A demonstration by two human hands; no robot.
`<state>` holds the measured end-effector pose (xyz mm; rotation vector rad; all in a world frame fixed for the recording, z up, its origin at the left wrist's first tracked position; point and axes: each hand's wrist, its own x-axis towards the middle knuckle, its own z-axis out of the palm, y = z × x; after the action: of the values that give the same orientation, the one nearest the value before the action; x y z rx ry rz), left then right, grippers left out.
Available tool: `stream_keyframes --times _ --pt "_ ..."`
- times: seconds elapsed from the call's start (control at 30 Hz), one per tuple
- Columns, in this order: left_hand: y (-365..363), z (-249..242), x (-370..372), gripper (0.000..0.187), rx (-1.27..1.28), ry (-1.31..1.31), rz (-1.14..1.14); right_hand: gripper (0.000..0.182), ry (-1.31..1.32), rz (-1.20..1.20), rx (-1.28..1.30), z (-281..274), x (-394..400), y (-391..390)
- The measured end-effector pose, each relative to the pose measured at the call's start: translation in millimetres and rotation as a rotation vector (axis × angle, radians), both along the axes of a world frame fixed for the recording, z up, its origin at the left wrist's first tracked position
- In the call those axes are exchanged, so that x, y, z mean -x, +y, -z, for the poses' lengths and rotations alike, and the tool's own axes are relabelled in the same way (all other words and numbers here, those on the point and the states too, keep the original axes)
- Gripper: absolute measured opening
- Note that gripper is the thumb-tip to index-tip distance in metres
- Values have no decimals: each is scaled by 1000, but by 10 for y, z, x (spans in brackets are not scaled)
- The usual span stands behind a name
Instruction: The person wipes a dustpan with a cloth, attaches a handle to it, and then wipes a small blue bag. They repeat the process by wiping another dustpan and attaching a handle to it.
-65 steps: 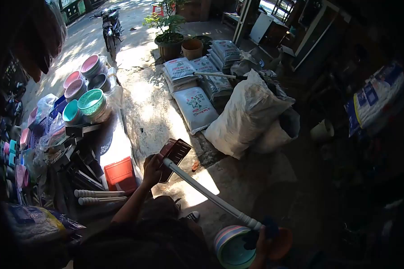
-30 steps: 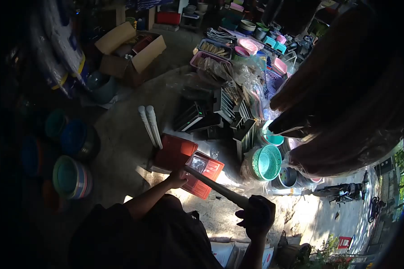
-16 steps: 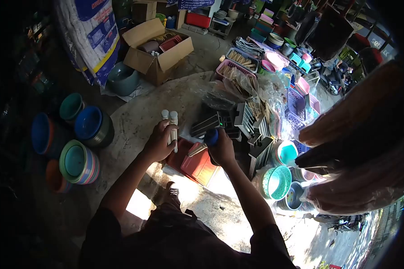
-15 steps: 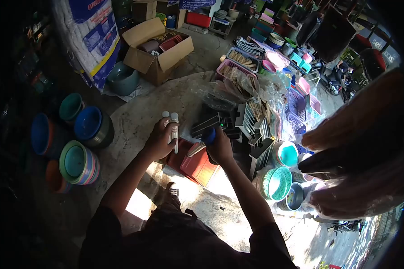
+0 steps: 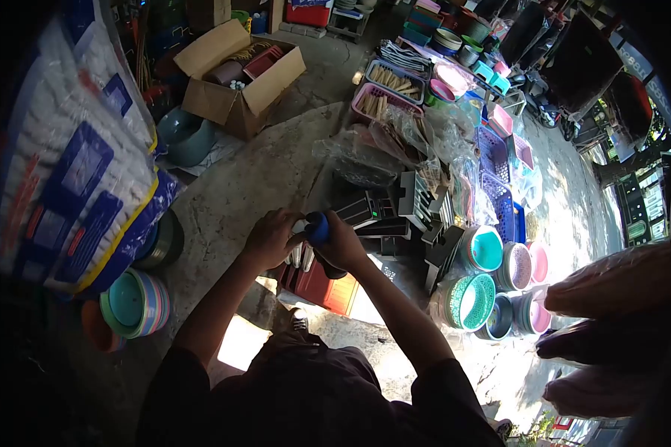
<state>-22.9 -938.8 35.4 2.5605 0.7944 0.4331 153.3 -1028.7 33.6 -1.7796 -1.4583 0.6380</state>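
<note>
My left hand (image 5: pixel 271 240) is closed around a few slim tubes (image 5: pixel 297 255) with white caps; their lower ends show beneath the fingers. Right against it, my right hand (image 5: pixel 341 244) grips a slim object with a rounded blue end (image 5: pixel 317 228). That blue end points up beside the white caps, and the rest of the object is mostly hidden by my hands. Below both hands, a reddish-orange plastic container (image 5: pixel 328 289) sits low near the ground. Dark grey boxy holders (image 5: pixel 365 210) lie just beyond my right hand.
An open cardboard box (image 5: pixel 224 104) and a grey pot (image 5: pixel 186 136) stand ahead on the left. A large plastic-wrapped white bundle (image 5: pixel 74 171) hangs at left, above stacked pots (image 5: pixel 130 302). To the right are purple baskets (image 5: pixel 492 153), a teal-patterned pot (image 5: pixel 470 302) and wrapped hanging goods (image 5: pixel 611 279).
My hands have come together, bringing the blue-ended object beside the white-capped tubes. The view has shifted, and the wrapped bundle at left now looks larger and nearer.
</note>
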Motion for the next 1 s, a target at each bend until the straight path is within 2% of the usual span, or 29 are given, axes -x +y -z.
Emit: stream_keyframes --times 0.07,0.17,0.33,0.47,0.57,0.63,0.73,0.8,0.87,0.97,1.0 --pt "29 -6 5 43 23 15 18 52 93 -90 35 0 -74 -27" --pt "48 -4 3 45 -5 -51 52 56 86 -198 126 -87 -189 -78" --pt "90 -71 -59 37 185 15 94 57 230 -139 145 -114 -267 -112" --pt "69 -42 -73 34 194 -39 112 54 276 -135 137 -148 -251 -146" --pt "61 -107 -58 36 191 -2 103 52 219 -99 104 -299 -213 -253" --pt "36 -148 -36 46 84 51 75 52 201 -82 90 -306 -222 -344" --pt "-71 -210 -35 57 -66 106 39 49 147 10 50 -159 -273 -662" --pt "-75 -126 -53 62 -82 146 39 49 237 243 122 -21 -261 -1018" --pt "-111 -110 -57 67 -98 184 44 49 358 374 235 241 -283 -1462" --pt "-263 -180 -21 83 -162 140 -35 48 175 603 390 1063 -314 -2428" --pt "-365 -203 2 83 -163 133 -40 47 108 690 466 1401 -316 -2826"
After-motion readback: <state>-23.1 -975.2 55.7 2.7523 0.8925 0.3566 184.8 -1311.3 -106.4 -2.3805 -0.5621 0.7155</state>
